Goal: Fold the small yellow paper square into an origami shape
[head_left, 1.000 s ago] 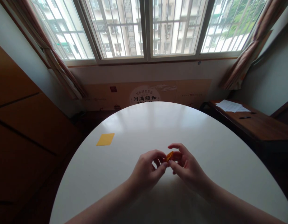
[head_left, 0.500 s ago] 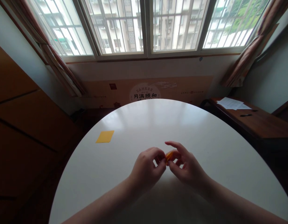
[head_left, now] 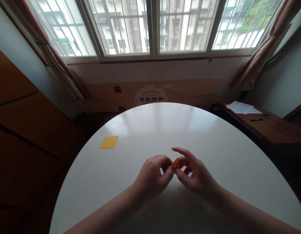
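Observation:
A small piece of folded orange paper (head_left: 175, 162) is held above the table, pinched from both sides. My left hand (head_left: 155, 172) grips its left edge between thumb and fingertips. From the right, my right hand (head_left: 195, 170) pinches it with the thumb and a bent finger, while the index finger stretches out above. The fingertips cover much of the paper, so its full shape is hidden. Farther off to the left, a flat square of yellow-orange paper (head_left: 109, 142) lies on the white round table (head_left: 160, 130).
White sheets (head_left: 243, 107) rest on a dark wooden desk (head_left: 274, 128) at the right. Behind the table are a printed banner (head_left: 175, 92) and a barred window (head_left: 182, 26). A wooden cabinet (head_left: 26, 136) stands at the left.
The folded paper has turned slightly between the fingertips and now shows a more upright pointed edge. Both hands stay in nearly the same place.

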The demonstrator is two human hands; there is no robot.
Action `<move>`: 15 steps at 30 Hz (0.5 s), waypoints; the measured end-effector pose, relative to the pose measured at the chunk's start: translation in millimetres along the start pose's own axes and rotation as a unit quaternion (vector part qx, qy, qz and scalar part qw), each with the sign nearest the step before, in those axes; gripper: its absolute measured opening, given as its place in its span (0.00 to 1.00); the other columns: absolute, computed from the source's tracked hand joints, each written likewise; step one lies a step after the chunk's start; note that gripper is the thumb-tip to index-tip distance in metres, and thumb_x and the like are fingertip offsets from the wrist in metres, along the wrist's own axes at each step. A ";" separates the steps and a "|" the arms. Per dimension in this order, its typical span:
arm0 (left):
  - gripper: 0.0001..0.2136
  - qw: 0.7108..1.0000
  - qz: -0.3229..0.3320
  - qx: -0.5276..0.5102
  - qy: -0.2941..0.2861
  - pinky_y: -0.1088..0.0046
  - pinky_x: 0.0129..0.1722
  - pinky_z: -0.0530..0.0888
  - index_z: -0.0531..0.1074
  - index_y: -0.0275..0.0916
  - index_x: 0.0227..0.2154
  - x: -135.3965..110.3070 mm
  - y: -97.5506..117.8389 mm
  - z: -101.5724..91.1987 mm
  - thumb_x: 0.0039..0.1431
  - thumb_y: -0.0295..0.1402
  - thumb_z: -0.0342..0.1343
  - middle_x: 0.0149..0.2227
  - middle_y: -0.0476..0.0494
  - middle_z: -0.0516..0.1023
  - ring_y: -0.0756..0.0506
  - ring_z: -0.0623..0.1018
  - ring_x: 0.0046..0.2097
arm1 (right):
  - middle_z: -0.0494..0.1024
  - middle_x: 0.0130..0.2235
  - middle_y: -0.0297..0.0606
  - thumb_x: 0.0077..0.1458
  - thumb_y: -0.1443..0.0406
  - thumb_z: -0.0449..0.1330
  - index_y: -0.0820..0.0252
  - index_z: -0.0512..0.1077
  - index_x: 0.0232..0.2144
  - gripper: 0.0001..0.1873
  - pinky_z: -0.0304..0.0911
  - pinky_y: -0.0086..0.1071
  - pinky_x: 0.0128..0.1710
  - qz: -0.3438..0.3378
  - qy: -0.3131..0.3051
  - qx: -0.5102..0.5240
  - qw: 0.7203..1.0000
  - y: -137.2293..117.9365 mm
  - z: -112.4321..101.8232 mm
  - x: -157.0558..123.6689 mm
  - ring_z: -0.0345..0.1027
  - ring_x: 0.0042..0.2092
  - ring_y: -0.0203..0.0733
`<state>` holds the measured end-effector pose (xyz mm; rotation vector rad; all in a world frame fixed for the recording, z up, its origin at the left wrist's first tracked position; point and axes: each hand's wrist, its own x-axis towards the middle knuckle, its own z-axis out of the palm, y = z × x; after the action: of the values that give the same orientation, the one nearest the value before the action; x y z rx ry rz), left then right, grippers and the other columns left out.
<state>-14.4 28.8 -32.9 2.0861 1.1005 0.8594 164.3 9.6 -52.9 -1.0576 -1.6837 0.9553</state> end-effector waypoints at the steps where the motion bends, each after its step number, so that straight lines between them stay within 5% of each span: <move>1: 0.06 1.000 -0.004 -0.007 -0.005 0.76 0.28 0.70 0.75 0.37 0.29 0.0 0.8 -0.8 0.58 0.28 0.54 0.28 0.47 0.78 0.50 0.74 0.28 | 0.77 0.34 0.34 0.54 0.71 0.58 0.52 0.62 0.58 0.29 0.63 0.23 0.21 0.003 0.001 -0.001 1.000 -0.3 -0.3 -0.2 0.71 0.30 0.36; 9: 0.09 0.987 -0.086 -0.121 -0.056 0.77 0.23 0.69 0.78 0.35 0.32 4.2 -0.3 -4.1 0.60 0.34 0.56 0.28 0.45 0.79 0.50 0.74 0.26 | 0.78 0.36 0.35 0.57 0.68 0.59 0.51 0.63 0.58 0.27 0.66 0.25 0.23 0.005 0.007 -0.020 1.000 1.4 -1.7 -0.3 0.72 0.32 0.37; 15: 0.08 0.985 -0.106 -0.132 -0.041 0.78 0.22 0.69 0.78 0.35 0.31 3.3 -3.0 0.6 0.60 0.32 0.55 0.26 0.46 0.77 0.51 0.72 0.25 | 0.79 0.36 0.35 0.59 0.65 0.60 0.49 0.62 0.58 0.25 0.67 0.27 0.25 0.018 0.005 -0.017 1.000 2.3 0.2 -1.8 0.74 0.33 0.39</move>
<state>-13.9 32.9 -34.7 1.7361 1.0781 0.7620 165.0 8.7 -55.5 -1.1171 -1.6825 0.9452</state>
